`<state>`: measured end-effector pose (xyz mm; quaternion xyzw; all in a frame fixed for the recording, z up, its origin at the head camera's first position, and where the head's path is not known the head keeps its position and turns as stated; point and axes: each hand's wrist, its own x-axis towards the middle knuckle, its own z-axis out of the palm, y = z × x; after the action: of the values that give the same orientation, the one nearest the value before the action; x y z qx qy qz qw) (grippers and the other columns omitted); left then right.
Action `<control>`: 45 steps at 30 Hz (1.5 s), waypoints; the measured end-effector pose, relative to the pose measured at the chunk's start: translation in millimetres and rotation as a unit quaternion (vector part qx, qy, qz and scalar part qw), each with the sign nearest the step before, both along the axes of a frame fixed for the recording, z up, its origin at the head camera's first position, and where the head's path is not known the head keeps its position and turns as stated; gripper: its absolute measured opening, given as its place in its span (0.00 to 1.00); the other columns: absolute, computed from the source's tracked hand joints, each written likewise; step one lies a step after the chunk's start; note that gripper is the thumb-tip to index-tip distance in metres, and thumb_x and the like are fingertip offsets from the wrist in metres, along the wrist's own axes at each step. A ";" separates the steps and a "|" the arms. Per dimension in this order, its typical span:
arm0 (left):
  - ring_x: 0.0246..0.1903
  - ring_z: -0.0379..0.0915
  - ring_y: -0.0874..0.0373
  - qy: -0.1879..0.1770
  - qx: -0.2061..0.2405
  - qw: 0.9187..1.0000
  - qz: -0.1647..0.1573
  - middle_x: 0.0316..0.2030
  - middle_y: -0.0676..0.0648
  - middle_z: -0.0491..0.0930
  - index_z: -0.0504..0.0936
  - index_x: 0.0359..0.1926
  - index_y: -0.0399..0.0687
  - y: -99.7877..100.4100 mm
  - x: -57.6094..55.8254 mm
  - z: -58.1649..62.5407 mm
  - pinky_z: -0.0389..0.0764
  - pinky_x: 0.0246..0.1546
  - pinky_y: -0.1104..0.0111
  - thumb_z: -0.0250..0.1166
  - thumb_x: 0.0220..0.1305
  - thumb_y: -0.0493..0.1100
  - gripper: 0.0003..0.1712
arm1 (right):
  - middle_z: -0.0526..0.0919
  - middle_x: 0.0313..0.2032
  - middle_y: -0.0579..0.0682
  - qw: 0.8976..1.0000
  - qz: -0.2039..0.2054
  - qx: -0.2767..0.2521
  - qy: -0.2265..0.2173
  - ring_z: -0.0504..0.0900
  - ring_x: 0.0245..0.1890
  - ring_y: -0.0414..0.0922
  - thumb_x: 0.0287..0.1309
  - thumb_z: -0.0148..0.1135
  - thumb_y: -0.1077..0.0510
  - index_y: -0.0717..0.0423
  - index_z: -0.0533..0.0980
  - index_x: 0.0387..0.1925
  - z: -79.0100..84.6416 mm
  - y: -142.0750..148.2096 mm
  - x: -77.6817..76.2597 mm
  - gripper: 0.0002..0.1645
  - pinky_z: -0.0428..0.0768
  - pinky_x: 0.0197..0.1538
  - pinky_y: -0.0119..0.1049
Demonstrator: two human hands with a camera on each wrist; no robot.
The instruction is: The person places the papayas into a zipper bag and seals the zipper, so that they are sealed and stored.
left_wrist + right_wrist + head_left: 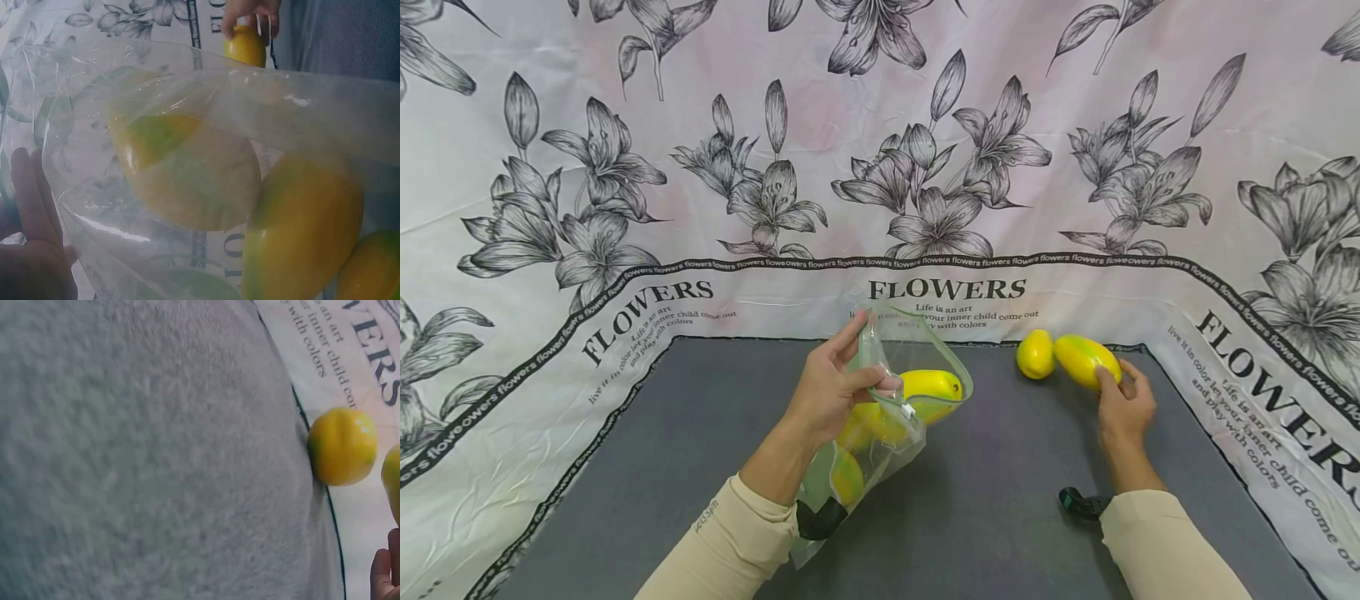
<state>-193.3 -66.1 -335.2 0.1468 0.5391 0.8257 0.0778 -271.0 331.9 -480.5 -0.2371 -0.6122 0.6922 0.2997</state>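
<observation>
My left hand (827, 392) pinches the rim of a clear zip bag (887, 479) and holds it tilted above the dark table, its mouth spread toward the right. Several yellow mangoes lie inside, one mango (932, 385) close to the mouth. Through the plastic, the left wrist view shows a mango (306, 228) with green patches. On the right, my right hand (1127, 408) grips another mango (1078, 358) by its near end. Just left of it sits a loose mango (1036, 355) at the table's back edge. In the right wrist view, only fingertips (382, 569) appear.
A dark grey cloth (992, 500) covers the table. Behind it hangs a white curtain (805, 304) printed with flowers and lettering, which also runs along both sides. Black straps (1078, 504) are around the wrists.
</observation>
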 end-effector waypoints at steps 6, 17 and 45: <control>0.28 0.83 0.51 -0.006 -0.001 1.000 0.002 0.71 0.55 0.56 0.54 0.75 0.54 -0.2 0.9 1.2 0.85 0.35 0.61 0.58 0.62 0.21 0.46 | 0.77 0.51 0.55 0.998 0.031 -0.013 0.047 0.79 0.40 0.41 0.56 0.70 0.51 0.51 0.75 0.60 8.4 -5.8 9.2 0.30 0.82 0.35 0.24; 0.28 0.83 0.51 -0.003 -0.005 1.000 0.005 0.71 0.55 0.55 0.52 0.76 0.52 -0.8 2.6 2.9 0.85 0.34 0.63 0.59 0.62 0.21 0.47 | 0.73 0.51 0.59 0.966 0.140 -0.083 0.199 0.81 0.39 0.47 0.63 0.61 0.63 0.63 0.74 0.60 41.9 -23.0 24.4 0.23 0.84 0.40 0.33; 0.29 0.83 0.51 -0.004 -0.017 1.000 0.014 0.72 0.54 0.54 0.55 0.75 0.55 -2.3 4.7 5.2 0.85 0.34 0.63 0.59 0.62 0.21 0.46 | 0.73 0.54 0.63 0.855 0.393 -0.007 0.337 0.79 0.44 0.49 0.70 0.44 0.69 0.75 0.67 0.61 90.7 -79.2 51.7 0.21 0.83 0.44 0.35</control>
<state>-188.5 -68.4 -330.0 0.1347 0.5545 0.8181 0.0706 -219.3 252.7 -389.8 0.2694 -0.5108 0.7942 0.1889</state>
